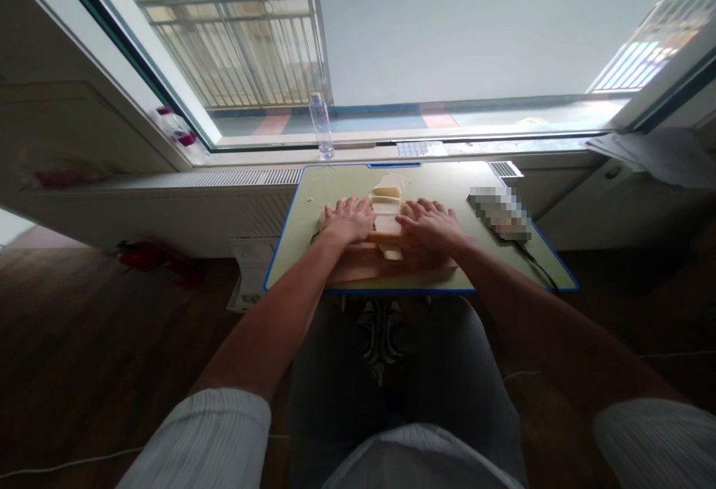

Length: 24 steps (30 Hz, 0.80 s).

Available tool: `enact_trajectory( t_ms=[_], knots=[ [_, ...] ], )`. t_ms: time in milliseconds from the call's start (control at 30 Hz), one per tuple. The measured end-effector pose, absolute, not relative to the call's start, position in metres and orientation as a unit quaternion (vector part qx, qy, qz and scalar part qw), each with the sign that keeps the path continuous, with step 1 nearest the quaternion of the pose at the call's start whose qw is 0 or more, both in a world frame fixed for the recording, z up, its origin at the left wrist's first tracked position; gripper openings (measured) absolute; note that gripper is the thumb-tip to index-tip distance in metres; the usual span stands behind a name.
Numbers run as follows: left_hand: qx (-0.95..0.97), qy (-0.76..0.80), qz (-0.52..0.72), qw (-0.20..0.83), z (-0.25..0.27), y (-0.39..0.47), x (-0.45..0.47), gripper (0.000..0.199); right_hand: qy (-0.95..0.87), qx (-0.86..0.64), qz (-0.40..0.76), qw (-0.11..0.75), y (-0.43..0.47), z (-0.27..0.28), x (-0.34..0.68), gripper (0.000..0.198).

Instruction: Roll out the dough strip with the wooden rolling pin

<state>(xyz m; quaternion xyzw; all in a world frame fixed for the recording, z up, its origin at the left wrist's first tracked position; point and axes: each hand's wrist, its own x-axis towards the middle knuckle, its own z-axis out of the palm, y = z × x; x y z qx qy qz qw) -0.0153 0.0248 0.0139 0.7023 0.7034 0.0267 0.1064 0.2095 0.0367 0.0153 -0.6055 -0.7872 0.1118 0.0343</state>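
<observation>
A pale flat strip of what looks like dough (386,207) runs lengthwise across a wooden board (363,264). Its near end shows below a wooden rolling pin (385,237), which crosses over it. My left hand (347,219) lies palm down on the pin's left end, fingers stretched forward and slightly spread. On the opposite end, my right hand (429,222) rests the same way, its fingers also flat and apart. The palms cover both ends of the pin and parts of the board.
The small green table (302,228) has a blue edge. A blurred-out device (500,213) with a black cable lies at its right. A clear bottle (321,127) stands on the sill, another bottle (177,129) further left. Papers (657,157) lie at right.
</observation>
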Motion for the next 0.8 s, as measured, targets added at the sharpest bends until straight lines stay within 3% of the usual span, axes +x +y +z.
enact_trajectory(
  t_ms=[333, 600, 800],
  knots=[
    [0.697, 0.712, 0.069, 0.049, 0.013, 0.047, -0.011, 0.062, -0.781, -0.618, 0.037, 0.076, 0.073, 0.01, 0.202, 0.083],
    [0.692, 0.716, 0.076, 0.048, 0.014, 0.023, -0.009, 0.062, -0.764, -0.635, 0.06, 0.097, 0.046, 0.01, 0.205, 0.081],
    [0.689, 0.719, 0.091, 0.019, 0.007, -0.002, -0.006, 0.06, -0.768, -0.632, 0.009, 0.099, 0.012, 0.008, 0.207, 0.074]
  ],
)
